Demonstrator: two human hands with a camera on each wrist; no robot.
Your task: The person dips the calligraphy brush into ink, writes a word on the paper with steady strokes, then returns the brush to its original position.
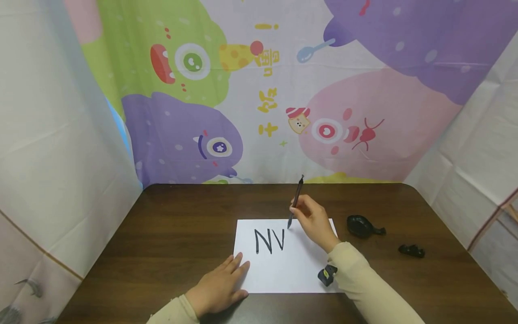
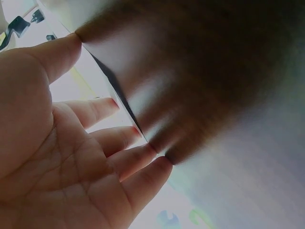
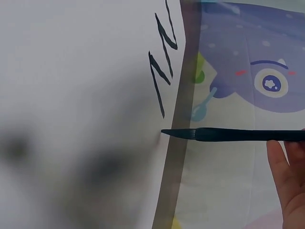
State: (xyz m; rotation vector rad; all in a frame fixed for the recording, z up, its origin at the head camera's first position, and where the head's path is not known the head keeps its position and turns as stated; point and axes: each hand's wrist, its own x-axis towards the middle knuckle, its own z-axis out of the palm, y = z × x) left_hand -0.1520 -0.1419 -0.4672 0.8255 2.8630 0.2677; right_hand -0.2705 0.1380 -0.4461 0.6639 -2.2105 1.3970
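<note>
A white sheet of paper [image 1: 283,274] lies on the dark wooden table and bears black strokes [image 1: 264,241] that look like an N and a V. My right hand [image 1: 314,219] pinches a dark writing brush [image 1: 297,195] between thumb and fingers, its tip pointing down. In the right wrist view the brush tip [image 3: 167,132] is right by the paper, beside the last stroke. My left hand [image 1: 218,287] rests on the left edge of the sheet with its fingers spread. Seen from the left wrist, the fingertips [image 2: 162,160] touch the paper.
To the right of the paper sits a black ink dish [image 1: 360,226] with a short handle. Beyond it lies a small black brush rest [image 1: 412,250]. A cartoon-printed curtain [image 1: 267,162] hangs at the table's back edge, and pale cloth [image 1: 60,135] hangs at the sides.
</note>
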